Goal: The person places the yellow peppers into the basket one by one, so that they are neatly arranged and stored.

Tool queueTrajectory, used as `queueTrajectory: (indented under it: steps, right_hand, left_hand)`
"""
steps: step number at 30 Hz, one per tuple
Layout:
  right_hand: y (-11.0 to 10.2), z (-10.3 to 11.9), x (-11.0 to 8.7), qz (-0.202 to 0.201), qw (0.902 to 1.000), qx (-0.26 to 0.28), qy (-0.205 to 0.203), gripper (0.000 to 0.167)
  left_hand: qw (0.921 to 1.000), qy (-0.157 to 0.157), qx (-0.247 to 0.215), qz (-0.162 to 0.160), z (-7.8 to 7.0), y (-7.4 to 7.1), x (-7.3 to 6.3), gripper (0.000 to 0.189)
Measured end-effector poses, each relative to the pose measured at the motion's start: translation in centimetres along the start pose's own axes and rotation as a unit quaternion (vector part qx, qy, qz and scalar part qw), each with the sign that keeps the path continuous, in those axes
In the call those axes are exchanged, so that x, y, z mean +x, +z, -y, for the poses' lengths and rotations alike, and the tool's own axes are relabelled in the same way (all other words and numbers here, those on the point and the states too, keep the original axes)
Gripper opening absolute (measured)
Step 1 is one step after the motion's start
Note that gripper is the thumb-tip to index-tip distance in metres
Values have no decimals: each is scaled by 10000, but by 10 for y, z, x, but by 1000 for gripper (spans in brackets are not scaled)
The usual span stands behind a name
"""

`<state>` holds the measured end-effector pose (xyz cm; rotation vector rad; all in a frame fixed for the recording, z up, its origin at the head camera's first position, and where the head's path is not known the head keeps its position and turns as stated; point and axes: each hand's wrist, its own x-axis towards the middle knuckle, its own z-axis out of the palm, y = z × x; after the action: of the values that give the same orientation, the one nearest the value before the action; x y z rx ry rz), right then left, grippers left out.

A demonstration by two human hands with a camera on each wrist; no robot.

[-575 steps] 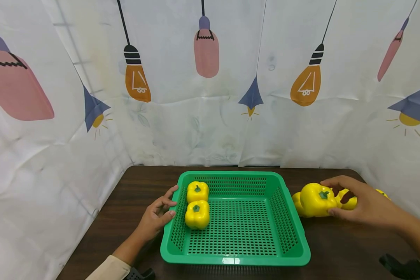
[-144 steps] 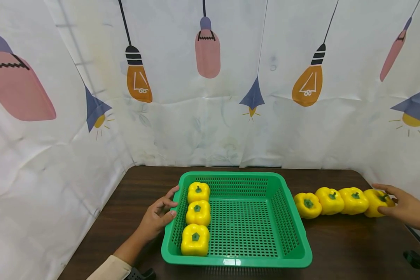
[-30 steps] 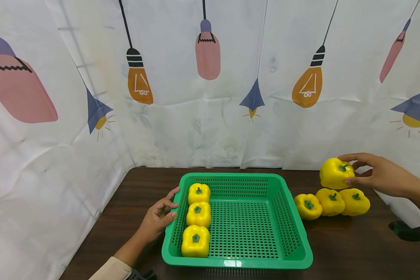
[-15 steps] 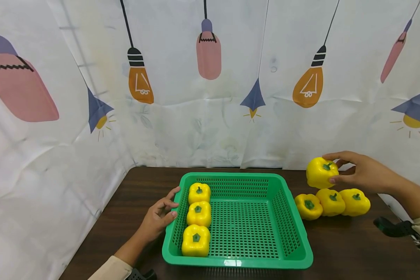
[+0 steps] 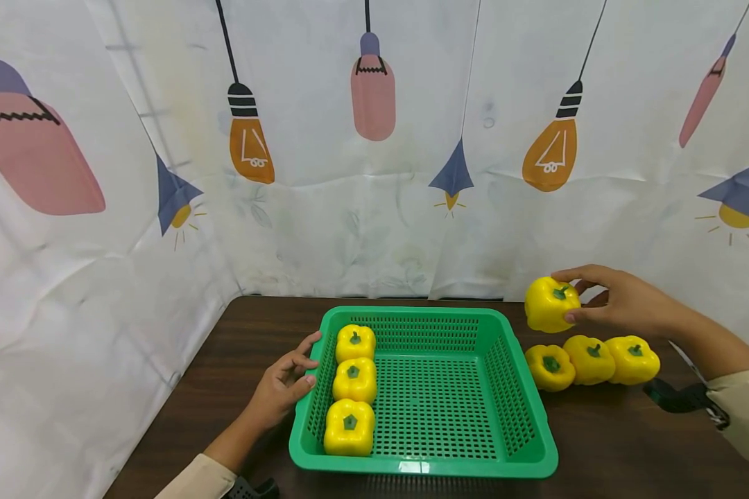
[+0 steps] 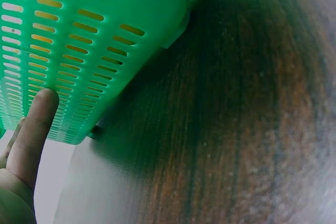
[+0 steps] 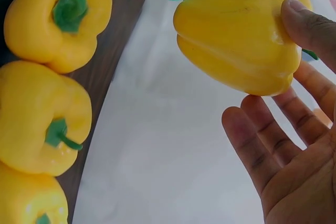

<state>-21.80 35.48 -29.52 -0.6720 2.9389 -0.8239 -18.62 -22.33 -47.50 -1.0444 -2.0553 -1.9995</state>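
Note:
My right hand pinches a yellow bell pepper between thumb and fingers, raised above the table. In the right wrist view the thumb lies on the held pepper, and the other fingers show below it. Beneath it, 3 yellow bell peppers lie in a row right of the green basket. Inside the basket, 3 more yellow bell peppers line the left wall. My left hand rests against the basket's left side with loosely bent fingers; in the left wrist view one finger touches the slotted wall.
The basket stands on a dark wood-grain table. Behind it hangs a white curtain printed with lamps. A dark strap device sits at the right wrist, and another at the left wrist.
A third pepper came into the basket earlier. Since then the right hand has lifted the rightmost table pepper and carried it left toward the basket. The left hand has stayed in place.

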Motion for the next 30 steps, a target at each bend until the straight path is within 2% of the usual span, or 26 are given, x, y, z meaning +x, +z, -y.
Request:
queueTrajectory:
  steps: [4, 8, 15, 20, 26, 30]
  right_hand:
    - [2, 3, 5, 96, 9998, 153, -4, 67]
    - [6, 7, 8, 202, 9989, 427, 41, 67]
    - [11, 18, 13, 272, 9986, 419, 145, 68]
    - [15, 23, 18, 318, 9985, 455, 35, 65]
    - [22, 26, 24, 384, 9974, 592, -113, 64]
    - [25, 28, 28, 397, 9969, 668, -96, 63]
  left_hand:
    - [9999, 150, 40, 51, 1, -1, 0, 19]
    - [10000, 36, 16, 23, 2, -1, 0, 19]
    - [10000, -30, 30, 14, 3, -1, 0, 19]
    - [10000, -71, 39, -24, 3, -1, -1, 18]
    - [10000, 47, 37, 29, 4, -2, -1, 20]
    - [10000, -42, -9, -11, 2, -1, -1, 20]
